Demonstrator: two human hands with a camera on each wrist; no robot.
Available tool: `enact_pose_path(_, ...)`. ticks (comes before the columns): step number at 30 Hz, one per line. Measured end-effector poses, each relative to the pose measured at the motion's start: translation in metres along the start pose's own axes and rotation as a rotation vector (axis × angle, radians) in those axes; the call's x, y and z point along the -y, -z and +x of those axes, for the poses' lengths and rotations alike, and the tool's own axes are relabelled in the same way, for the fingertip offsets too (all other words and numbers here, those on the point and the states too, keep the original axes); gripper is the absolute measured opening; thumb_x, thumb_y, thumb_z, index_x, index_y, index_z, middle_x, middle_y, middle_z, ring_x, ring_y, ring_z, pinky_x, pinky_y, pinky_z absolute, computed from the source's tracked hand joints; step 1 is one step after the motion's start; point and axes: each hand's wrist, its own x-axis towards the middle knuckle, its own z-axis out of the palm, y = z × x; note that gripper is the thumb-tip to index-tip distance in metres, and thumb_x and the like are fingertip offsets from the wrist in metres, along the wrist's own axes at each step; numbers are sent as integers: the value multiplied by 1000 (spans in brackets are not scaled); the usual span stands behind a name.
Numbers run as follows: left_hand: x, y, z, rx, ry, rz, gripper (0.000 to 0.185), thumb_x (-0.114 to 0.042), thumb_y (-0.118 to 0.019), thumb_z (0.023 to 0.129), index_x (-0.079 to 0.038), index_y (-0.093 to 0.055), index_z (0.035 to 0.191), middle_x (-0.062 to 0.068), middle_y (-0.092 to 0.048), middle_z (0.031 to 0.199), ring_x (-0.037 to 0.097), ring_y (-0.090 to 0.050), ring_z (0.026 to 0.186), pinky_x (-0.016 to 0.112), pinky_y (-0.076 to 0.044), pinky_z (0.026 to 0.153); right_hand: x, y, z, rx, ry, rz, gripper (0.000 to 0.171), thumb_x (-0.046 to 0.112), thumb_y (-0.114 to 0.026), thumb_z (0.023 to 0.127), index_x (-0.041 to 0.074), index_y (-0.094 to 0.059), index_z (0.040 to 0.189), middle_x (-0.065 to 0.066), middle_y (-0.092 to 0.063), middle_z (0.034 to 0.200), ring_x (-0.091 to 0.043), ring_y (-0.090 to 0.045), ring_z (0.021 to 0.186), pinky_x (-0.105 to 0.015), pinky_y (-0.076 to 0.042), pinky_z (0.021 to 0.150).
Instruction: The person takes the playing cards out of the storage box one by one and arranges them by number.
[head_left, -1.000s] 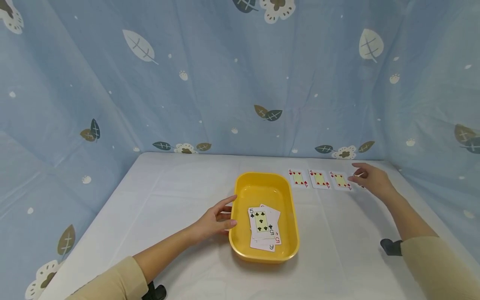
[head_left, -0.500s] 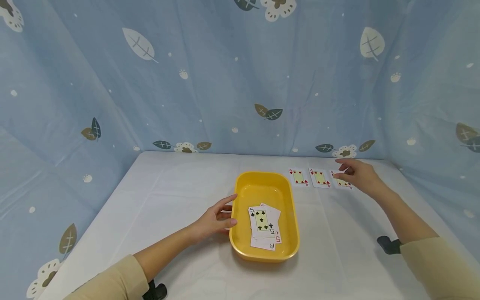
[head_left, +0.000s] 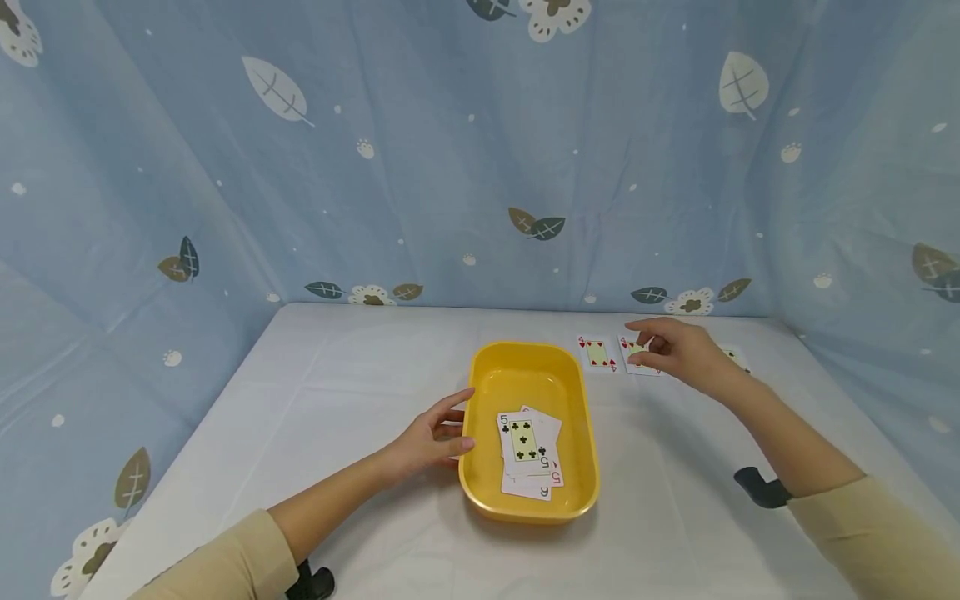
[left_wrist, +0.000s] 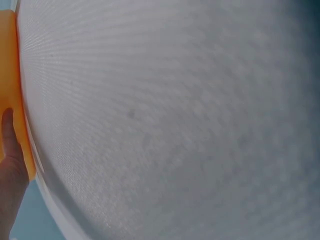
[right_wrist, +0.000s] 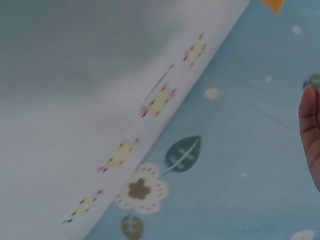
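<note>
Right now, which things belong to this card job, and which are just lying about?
In the job:
- yellow plastic tray, left hand touching its rim
- pile of playing cards in the tray
- row of red-suited cards on the table, right hand over them

Lying about:
- white tablecloth
- blue leaf-print curtain

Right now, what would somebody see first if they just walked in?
Probably the bright yellow tray in the middle of the white table, with playing cards piled inside. The left hand touches the tray's side, and the right hand is over a row of red cards at the back.
</note>
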Motion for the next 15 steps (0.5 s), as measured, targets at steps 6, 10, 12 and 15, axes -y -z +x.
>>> enact_pose_path(6,0,1,0,4,-11,-11,77,-20,-66,90,-17,-20,151,24,-33,141,39,-41,127,44,-55,83,17,-7,4,-3,86,45,47,11,-77,78,3,-62,122,-8,-63,95,-16,-58,75,-18,-53,64)
enact_pose_path(10,0,2,0,6,-13,-8,78,-21,-67,89,-17,-20,151,24,-33,140,39,-41,127,44,-55,83,24,-12,6,4,130,73,46,13,-76,78,2,-62,120,-7,-61,93,-14,-58,74,-19,-54,64)
enact_pose_path(12,0,2,0,7,-13,-7,78,-22,-67,89,-17,-20,151,24,-33,140,39,-41,127,44,-55,83,26,-15,7,12,148,86,45,13,-76,78,2,-62,120,-6,-62,93,-13,-58,74,-19,-54,64)
enact_pose_path(15,0,2,1,10,-10,-5,79,-23,-67,89,-17,-20,152,24,-33,140,39,-41,127,43,-55,83,31,-20,10,29,170,97,45,13,-77,78,4,-63,120,-6,-63,95,-12,-58,73,-20,-54,63)
